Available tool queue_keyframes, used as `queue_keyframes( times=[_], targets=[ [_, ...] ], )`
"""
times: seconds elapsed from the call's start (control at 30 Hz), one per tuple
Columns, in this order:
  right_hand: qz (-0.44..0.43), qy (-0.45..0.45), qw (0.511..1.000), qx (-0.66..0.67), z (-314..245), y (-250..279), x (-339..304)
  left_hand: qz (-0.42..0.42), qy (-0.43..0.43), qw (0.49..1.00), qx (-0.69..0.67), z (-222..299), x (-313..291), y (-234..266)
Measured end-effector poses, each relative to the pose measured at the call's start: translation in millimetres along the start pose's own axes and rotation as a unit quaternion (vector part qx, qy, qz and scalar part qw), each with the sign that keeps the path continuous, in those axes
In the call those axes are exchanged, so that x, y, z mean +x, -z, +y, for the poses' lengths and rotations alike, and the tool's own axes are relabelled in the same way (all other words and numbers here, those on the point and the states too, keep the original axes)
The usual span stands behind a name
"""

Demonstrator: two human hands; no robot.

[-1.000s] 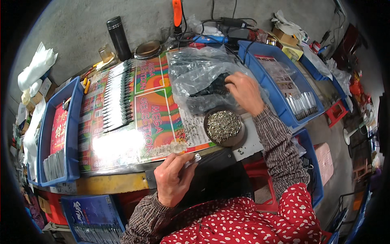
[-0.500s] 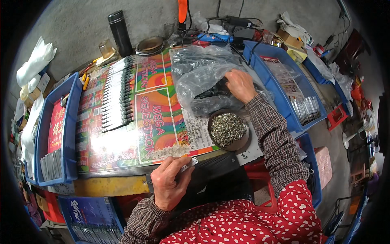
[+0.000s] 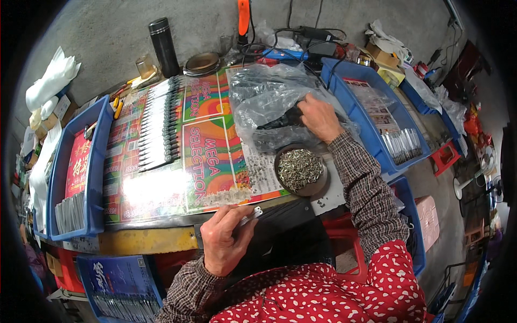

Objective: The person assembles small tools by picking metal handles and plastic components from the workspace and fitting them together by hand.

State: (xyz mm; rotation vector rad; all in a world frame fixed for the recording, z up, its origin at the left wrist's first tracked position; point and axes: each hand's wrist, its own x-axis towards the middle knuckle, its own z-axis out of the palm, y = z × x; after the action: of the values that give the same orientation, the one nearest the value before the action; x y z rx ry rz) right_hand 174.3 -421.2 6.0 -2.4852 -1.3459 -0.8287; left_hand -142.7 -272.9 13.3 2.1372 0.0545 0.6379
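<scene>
Visibly, left hand [image 3: 225, 237] pinches perhaps two strips [image 3: 251, 216], right hand [image 3: 321, 118] at one bag [image 3: 261, 110].

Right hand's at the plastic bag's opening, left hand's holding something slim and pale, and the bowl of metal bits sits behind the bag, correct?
Not the bowl: in the head view it sits on the near side of the plastic bag, by the table's front edge. The right hand and left hand are as you say.

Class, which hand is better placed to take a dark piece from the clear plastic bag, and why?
Right, probably. The right hand is at the mouth of the clear plastic bag; the left hand is farther off and holds something slim and whitish.
</scene>
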Motion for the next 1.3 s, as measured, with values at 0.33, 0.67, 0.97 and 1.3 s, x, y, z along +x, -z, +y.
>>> queue_keyframes(
  times=[0.33, 0.67, 0.97, 1.3],
  targets=[
    [-0.091, -0.044, 0.995, 0.022, 10, -2, 0, 0.005, 0.003, 1.000, -0.007, -2, -2, 1],
    [-0.034, -0.069, 0.989, 0.127, 3, 10, -9, 0.004, -0.003, 1.000, -0.014, -1, -4, -1],
    [0.080, -0.092, 0.966, 0.228, -54, 74, -29, 0.004, -0.007, 1.000, 0.002, 8, -9, 2],
    [-0.083, -0.204, 0.807, 0.547, -124, 119, -100, -0.004, -0.026, 1.000, -0.004, 14, -10, -4]
  ],
)
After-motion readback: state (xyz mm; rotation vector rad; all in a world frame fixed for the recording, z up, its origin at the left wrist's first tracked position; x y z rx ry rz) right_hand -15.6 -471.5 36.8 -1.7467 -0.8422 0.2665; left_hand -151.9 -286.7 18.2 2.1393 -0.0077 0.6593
